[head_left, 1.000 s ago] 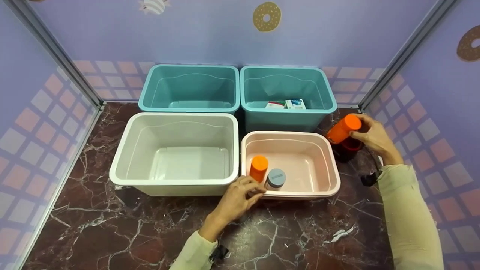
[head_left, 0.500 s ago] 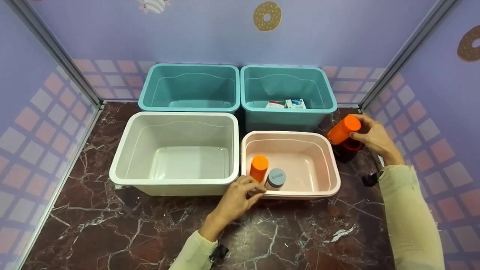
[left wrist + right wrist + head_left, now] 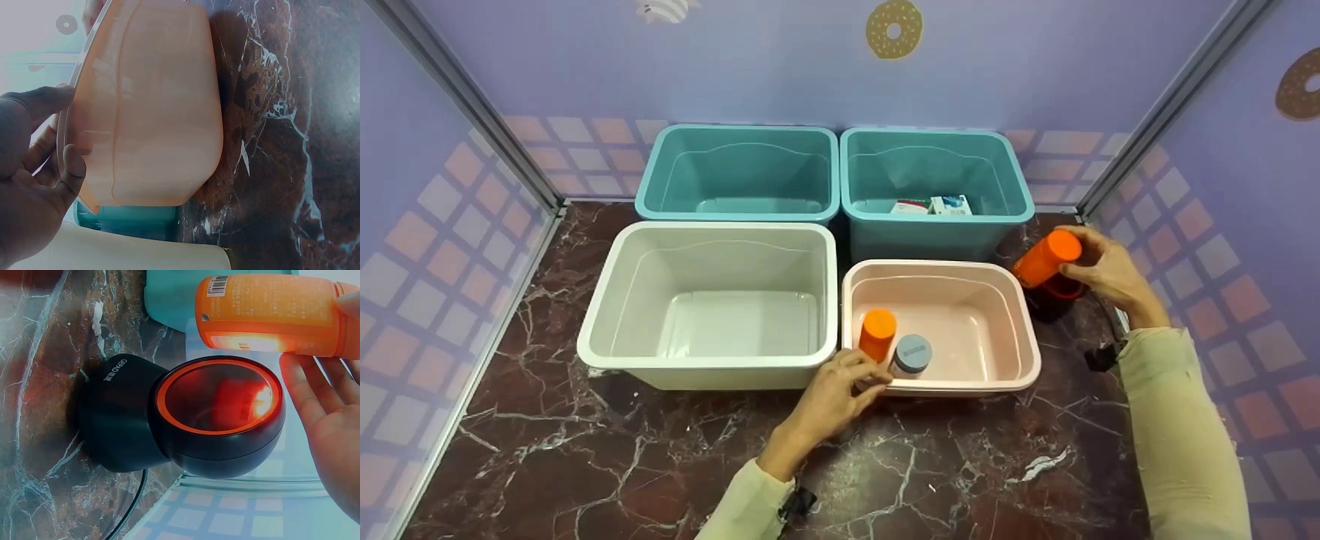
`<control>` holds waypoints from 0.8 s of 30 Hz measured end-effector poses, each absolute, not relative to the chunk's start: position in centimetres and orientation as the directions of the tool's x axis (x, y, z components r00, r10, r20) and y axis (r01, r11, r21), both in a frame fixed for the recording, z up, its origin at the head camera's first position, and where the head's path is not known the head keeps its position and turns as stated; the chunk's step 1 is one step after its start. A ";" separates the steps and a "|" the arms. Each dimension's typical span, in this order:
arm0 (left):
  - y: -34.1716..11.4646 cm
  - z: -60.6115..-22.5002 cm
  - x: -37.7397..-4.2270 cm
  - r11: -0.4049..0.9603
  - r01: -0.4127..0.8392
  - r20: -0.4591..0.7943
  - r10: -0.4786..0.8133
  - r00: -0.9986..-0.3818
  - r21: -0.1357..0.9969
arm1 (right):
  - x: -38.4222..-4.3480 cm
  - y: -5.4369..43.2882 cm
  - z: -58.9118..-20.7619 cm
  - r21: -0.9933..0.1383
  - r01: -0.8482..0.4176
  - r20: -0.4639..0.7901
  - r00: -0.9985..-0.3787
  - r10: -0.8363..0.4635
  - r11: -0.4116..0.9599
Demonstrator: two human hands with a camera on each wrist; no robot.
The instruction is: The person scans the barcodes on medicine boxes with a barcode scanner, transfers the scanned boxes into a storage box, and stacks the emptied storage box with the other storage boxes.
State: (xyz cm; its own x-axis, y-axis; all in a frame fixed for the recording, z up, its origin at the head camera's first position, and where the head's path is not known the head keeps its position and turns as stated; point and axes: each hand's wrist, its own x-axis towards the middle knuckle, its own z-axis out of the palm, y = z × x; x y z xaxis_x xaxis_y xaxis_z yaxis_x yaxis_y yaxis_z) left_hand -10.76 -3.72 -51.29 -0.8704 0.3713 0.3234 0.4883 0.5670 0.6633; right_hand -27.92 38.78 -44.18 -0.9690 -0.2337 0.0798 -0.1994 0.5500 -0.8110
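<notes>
My right hand (image 3: 1110,277) holds an orange bottle (image 3: 1042,259) by its cap end, tilted over a black barcode scanner (image 3: 1056,300). Up close in the right wrist view, the printed label of the bottle (image 3: 264,312) faces the scanner's red-lit window (image 3: 219,396), with a gap between them. My left hand (image 3: 829,394) pinches the near-left rim of the pink basin (image 3: 960,387); the left wrist view shows thumb and fingers on either side of that rim. Inside the basin stand another orange bottle (image 3: 877,336) and a bottle with a grey lid (image 3: 913,355), partly behind the rim.
A white bin (image 3: 709,364) stands left of the basin. Behind are two teal bins, the left one (image 3: 739,219) and the right one (image 3: 937,240), which holds small boxes (image 3: 951,206). Purple wall panels (image 3: 780,67) enclose the dark marbled table (image 3: 585,457). A cable (image 3: 132,500) leaves the scanner.
</notes>
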 end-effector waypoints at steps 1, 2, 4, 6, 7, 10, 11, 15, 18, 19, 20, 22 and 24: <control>-3.7 -51.3 -10.8 0.567 0.488 0.322 0.372 -0.871 0.664 | -28.1 39.0 -44.5 -0.811 -0.198 0.079 -0.969 -0.233 0.550; -3.7 -51.3 -10.8 0.566 0.486 0.320 0.372 -0.871 0.666 | -28.4 39.3 -44.8 -0.807 -0.195 0.078 -0.971 -0.227 0.557; -3.7 -51.3 -10.8 0.566 0.485 0.318 0.372 -0.872 0.667 | -28.6 39.5 -45.1 -0.796 -0.188 0.077 -0.974 -0.212 0.576; -3.7 -51.3 -10.8 0.566 0.486 0.319 0.372 -0.872 0.666 | -28.7 39.6 -45.2 -0.780 -0.175 0.073 -0.979 -0.190 0.601; -3.7 -51.3 -10.8 0.566 0.486 0.320 0.372 -0.872 0.666 | -28.7 39.6 -45.2 -0.775 -0.168 0.071 -0.981 -0.180 0.609; -3.7 -51.3 -10.7 0.566 0.485 0.321 0.369 -0.872 0.666 | -28.6 39.4 -45.0 -0.758 -0.151 0.065 -0.985 -0.157 0.634; -3.7 -51.3 -10.7 0.565 0.485 0.321 0.368 -0.872 0.668 | -28.6 39.4 -44.9 -0.757 -0.147 0.064 -0.986 -0.152 0.637; -3.7 -51.4 -10.7 0.562 0.485 0.326 0.363 -0.873 0.670 | -28.4 39.2 -44.7 -0.758 -0.156 0.077 -0.986 -0.149 0.634; -3.7 -51.4 -10.7 0.557 0.496 0.341 0.364 -0.867 0.666 | -28.3 39.0 -44.5 -0.780 -0.181 0.102 -0.981 -0.164 0.599; -3.7 -51.5 -10.7 0.555 0.500 0.346 0.364 -0.865 0.665 | -28.3 39.0 -44.4 -0.786 -0.190 0.111 -0.980 -0.167 0.589; -3.7 -51.5 -10.7 0.554 0.505 0.352 0.365 -0.862 0.662 | -28.3 39.0 -44.4 -0.794 -0.196 0.119 -0.978 -0.169 0.575; -3.7 -51.5 -10.7 0.552 0.512 0.361 0.366 -0.858 0.658 | -28.3 38.9 -44.3 -0.806 -0.213 0.135 -0.974 -0.180 0.552; -3.7 -51.5 -10.7 0.554 0.513 0.363 0.364 -0.858 0.656 | -28.4 38.8 -44.1 -0.807 -0.217 0.141 -0.974 -0.177 0.550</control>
State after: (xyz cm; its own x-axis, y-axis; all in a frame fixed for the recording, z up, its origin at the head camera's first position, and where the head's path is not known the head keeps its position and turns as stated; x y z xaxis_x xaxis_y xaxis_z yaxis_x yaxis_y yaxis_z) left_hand -10.75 -3.69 -51.51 -0.8578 0.3642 0.3628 0.5126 0.5537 0.6562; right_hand -28.37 38.84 -44.10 -0.9740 -0.1773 0.1414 -0.2171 0.5495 -0.8068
